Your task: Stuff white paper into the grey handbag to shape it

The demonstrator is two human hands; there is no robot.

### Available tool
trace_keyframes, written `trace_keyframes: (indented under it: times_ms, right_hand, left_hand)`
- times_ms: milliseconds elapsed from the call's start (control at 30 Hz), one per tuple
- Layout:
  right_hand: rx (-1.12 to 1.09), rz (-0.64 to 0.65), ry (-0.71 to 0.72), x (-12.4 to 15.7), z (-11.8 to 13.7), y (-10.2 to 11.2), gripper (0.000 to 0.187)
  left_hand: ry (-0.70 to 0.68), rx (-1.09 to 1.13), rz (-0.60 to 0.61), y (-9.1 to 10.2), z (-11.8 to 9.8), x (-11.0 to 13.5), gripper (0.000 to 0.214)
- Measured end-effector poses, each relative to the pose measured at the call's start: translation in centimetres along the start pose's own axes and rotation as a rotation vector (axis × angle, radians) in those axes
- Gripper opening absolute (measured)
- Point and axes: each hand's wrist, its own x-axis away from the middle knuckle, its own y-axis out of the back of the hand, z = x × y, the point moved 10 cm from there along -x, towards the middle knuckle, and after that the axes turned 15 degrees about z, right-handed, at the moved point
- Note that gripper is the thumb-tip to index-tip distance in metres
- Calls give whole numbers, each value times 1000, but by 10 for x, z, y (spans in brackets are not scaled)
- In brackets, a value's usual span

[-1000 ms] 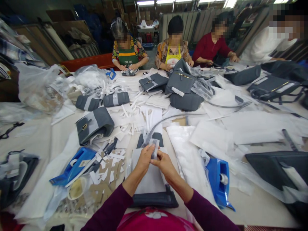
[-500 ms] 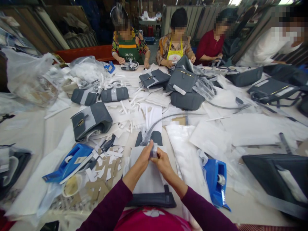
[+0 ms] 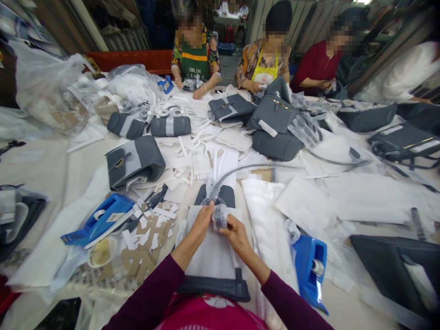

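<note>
In front of me a dark grey bag (image 3: 215,288) lies on the table, its body covered by a pale sheet (image 3: 211,254). Over its far part, my left hand (image 3: 199,224) is closed on the near end of a grey strap (image 3: 237,170), which is wrapped in clear plastic and curves away to the right. My right hand (image 3: 237,231) pinches the right side of the bunched plastic wrap (image 3: 220,216) at that strap end. The fingertips of both hands are partly hidden by the wrap.
Blue tape dispensers (image 3: 311,268) stand at both sides. Cardboard and paper scraps (image 3: 147,243) lie left, with a round tub (image 3: 101,251). A folded grey bag (image 3: 135,160) sits beyond them; more bags (image 3: 271,114) are piled further back. Several people work across the table.
My hands have moved slightly apart, and the plastic-wrapped strap end between them now shows as a wider, rounded bundle. The whole view has shifted a little.
</note>
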Motion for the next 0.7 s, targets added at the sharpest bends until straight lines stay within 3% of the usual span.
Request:
trace_keyframes:
  times_ms: [67,167,267,367,500,600,700]
  right_hand:
    - [62,32,54,1,4,-1,15]
    - [134,89,135,-1,4,-2,17]
    - [225,176,190,-2,0,-4,17]
    - [388,100,132,5,-3,7,17]
    - [565,-54,-155,29,-15,14,59]
    - [598,-47,-321,40,-29,4,77]
    - [500,-123,-414,44,-43,15,77]
  left_hand:
    - [104,6,81,3,5,0,44]
    - [307,178,292,-13,26,1,38]
    - [346,361,394,-29,33,0,31]
    - [294,363,311,-25,35,-3,25]
    - [223,228,220,-19,35,-1,26]
    - [159,113,203,-20,28,1,33]
    - [110,53,181,-20,20,3,37]
